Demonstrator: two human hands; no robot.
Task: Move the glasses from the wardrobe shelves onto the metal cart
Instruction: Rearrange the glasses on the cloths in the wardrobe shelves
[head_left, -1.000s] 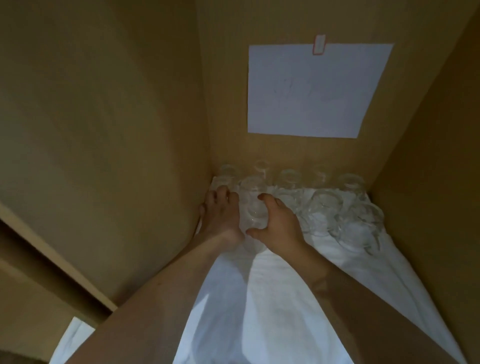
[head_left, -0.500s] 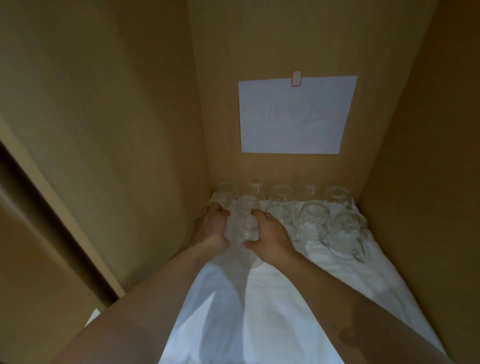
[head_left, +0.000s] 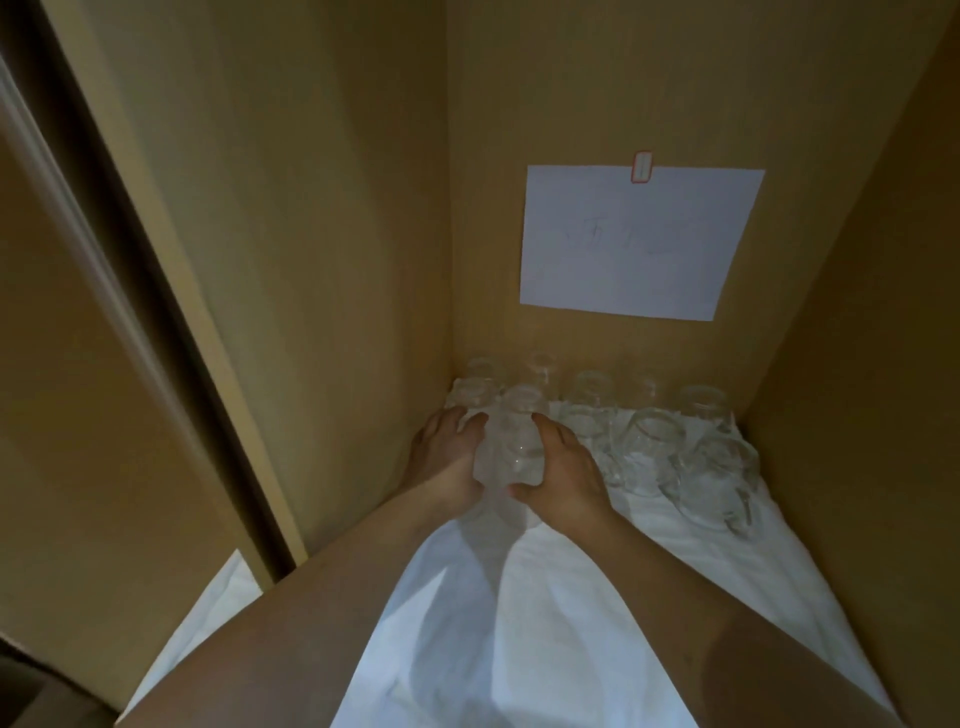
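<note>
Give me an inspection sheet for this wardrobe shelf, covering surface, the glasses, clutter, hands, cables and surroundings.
Surface: shelf covered by a wrinkled white cloth.
Job's things: clear glasses clustered at the back of the shelf; one glass between both hands, front left of the cluster. Metal cart not in view.
Clutter: nothing seen.
Hands: left hand and right hand curl round opposite sides of that glass.
Cables: nothing seen.
Surroundings: wooden wardrobe walls; white paper sheet taped to the back wall, its faint writing unreadable; dark door edge at left.
</note>
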